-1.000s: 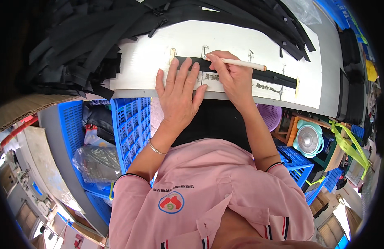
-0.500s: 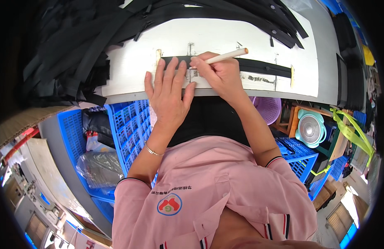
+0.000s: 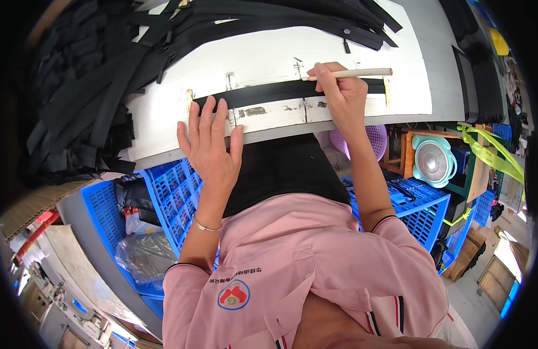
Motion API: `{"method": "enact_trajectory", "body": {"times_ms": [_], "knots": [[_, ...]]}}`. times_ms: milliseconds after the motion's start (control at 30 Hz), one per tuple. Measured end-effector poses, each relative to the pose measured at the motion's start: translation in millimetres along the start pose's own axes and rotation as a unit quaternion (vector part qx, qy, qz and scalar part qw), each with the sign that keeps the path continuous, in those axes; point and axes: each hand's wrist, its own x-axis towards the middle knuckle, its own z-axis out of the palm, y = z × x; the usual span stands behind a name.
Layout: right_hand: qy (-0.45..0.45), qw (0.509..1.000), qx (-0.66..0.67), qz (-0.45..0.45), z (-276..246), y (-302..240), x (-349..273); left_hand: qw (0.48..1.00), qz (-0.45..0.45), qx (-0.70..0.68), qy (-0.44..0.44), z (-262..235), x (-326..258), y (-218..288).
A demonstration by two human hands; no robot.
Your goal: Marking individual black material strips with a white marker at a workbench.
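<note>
A narrow black fabric strip [image 3: 263, 92] lies lengthwise across a white board [image 3: 391, 64] that carries dark pen lines and smudges. My left hand [image 3: 211, 145] rests on the strip's left end, fingers stretched out and spread, the thumb apart on the board. In my right hand [image 3: 344, 96] is a slim white pencil [image 3: 368, 72], pinched in the fingers. Its tip meets the strip's far edge, close to one of the dark lines drawn on the board. The right hand hides part of the strip, whose right end shows beyond it.
A large heap of black strips [image 3: 83, 87] covers the table's left side, and more strips [image 3: 251, 17] run along the far edge. Below the table stand blue plastic crates [image 3: 170, 198], a purple basket [image 3: 371, 142] and a small turquoise fan [image 3: 433, 161].
My right hand has moved right along the strip with the pencil, from one dark line to another. My left hand still lies at the strip's left end. The whole view has shifted slightly.
</note>
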Motion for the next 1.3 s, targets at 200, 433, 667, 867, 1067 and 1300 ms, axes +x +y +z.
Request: {"method": "enact_trajectory", "body": {"times_ms": [200,433,667,867,1067,1300], "knots": [[-0.017,1.0,-0.006,-0.023,3.8,-0.3,-1.4,1.0,-0.005,0.001,-0.016,-1.9,0.0,0.9],[-0.007,0.994,-0.071,-0.08,6.3,6.4,-0.6,1.0,-0.014,-0.008,-0.01,-11.7,9.0,21.6],[0.003,0.993,-0.073,-0.094,9.0,7.3,-0.9,0.967,0.042,-0.252,0.001,29.3,48.9,65.5],[-0.011,0.996,-0.051,-0.066,4.2,6.4,-1.2,0.975,0.039,-0.216,0.037,42.8,57.1,71.0],[-0.011,0.997,-0.035,-0.064,4.8,10.4,-0.4,0.976,0.037,-0.211,0.037,44.5,58.0,72.2],[-0.056,0.996,0.031,-0.057,-3.0,10.6,-2.4,0.979,0.024,-0.202,0.027,43.5,57.7,72.4]]}}
